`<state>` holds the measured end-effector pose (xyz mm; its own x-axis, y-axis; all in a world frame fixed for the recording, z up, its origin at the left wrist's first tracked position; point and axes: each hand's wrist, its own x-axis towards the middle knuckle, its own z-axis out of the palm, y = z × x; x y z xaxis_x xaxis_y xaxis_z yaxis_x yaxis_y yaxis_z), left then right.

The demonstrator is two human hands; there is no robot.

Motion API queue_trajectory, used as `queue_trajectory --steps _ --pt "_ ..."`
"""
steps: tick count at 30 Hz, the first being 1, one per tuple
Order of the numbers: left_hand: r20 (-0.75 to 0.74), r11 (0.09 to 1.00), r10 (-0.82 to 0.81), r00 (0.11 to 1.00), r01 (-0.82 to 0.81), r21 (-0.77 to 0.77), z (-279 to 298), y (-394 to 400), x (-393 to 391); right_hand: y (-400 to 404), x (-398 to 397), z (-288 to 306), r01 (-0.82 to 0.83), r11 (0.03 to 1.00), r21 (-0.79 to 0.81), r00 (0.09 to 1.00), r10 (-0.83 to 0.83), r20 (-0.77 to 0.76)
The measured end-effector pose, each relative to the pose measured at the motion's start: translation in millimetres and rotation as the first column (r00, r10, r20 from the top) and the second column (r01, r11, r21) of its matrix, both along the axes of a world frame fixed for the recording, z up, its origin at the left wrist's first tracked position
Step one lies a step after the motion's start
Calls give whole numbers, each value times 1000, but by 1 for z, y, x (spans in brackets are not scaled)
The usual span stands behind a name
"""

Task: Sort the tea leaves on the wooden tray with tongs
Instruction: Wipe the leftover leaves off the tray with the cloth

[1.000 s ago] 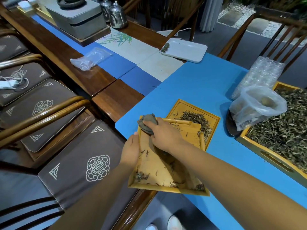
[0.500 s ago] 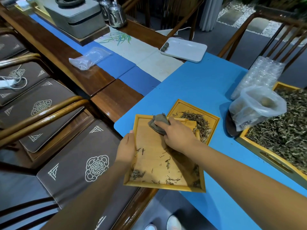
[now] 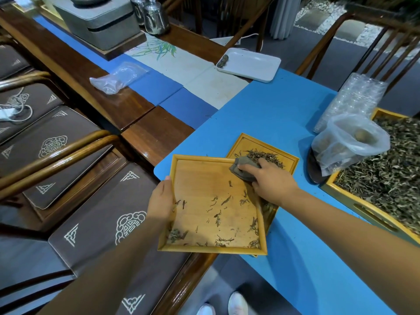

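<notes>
Compared with half a second ago, the grey cloth [image 3: 244, 170] is being held further toward the upper right corner of the wooden tray [image 3: 200, 176], and the tray is being shown flatter and squarer at the frame's centre. The tray is being overhung past the near-left edge of the blue desk [image 3: 261, 114], above a cushioned chair [image 3: 95, 214]; its right side is being overlapped onto a second tray of tea leaves [image 3: 263, 155]. Open blue surface is being left toward upper centre. The left hand [image 3: 160, 204] is being wrapped around the tray's left rim, grip closed on it. The right hand [image 3: 270, 183] is being curled, grip clutching the cloth. Scattered tea leaves [image 3: 218, 214] are being left across the tray's lower half.
</notes>
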<state>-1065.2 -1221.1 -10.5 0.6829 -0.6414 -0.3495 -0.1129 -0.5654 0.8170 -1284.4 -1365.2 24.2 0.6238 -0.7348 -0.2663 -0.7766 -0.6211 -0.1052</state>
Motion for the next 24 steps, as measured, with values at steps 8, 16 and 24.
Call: queue_trajectory --steps 8,16,24 --pt "7 998 35 999 -35 47 1 6 8 -16 -17 -7 151 988 25 988 -150 -22" --pt "-184 990 139 973 -135 34 7 5 8 -11 -2 8 163 984 68 971 -172 164" --pt "-295 987 153 943 -160 0 17 -7 3 8 33 31 66 997 28 952 -71 296"
